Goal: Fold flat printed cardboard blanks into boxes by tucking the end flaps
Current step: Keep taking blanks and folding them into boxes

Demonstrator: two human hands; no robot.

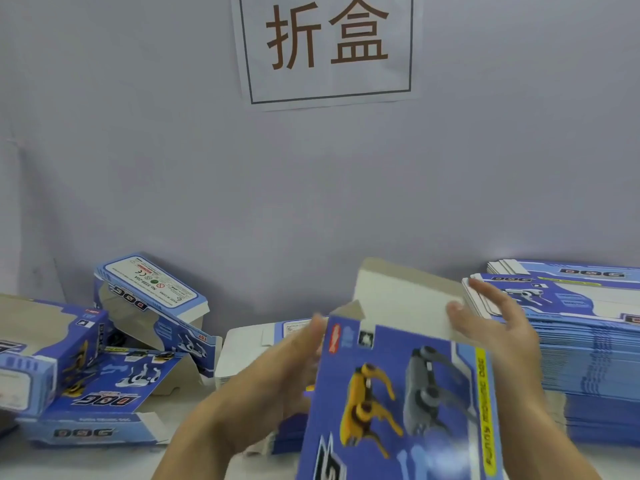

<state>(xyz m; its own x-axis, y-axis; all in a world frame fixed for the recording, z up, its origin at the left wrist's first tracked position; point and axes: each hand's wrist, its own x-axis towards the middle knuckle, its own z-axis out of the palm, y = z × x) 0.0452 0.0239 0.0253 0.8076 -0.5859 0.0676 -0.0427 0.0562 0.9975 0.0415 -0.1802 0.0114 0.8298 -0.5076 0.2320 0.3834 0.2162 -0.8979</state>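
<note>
Between the two hands, low and right of centre in the head view, sits the blue printed box blank [398, 393], raised off the desk [194, 407] and partly opened, its long axis running from the bottom of the frame up and away toward the wall. At its far end the white top flap [405, 299] stands open, with a small side flap [351, 311] beside it on the left. The right hand [498, 327] is the nearer one to that flap: its fingers are straight and spread, the fingertips touching the flap's right edge, so its grip is open and pressing, not clasping. The left hand [277, 368] lies along the blank's left edge, fingers extended against the side panel; motion blur hides whether the thumb wraps round behind, but the grip reads as open and steadying. The coming tuck looks to turn on the flap lying just ahead of the right fingertips, to be folded down across the open end. Right of the hands, a tall stack of flat blanks [585, 358] rests on the desk; to the left lie several folded boxes [149, 299], tumbled against one another. A paper sign [327, 46] hangs on the wall above.
</note>
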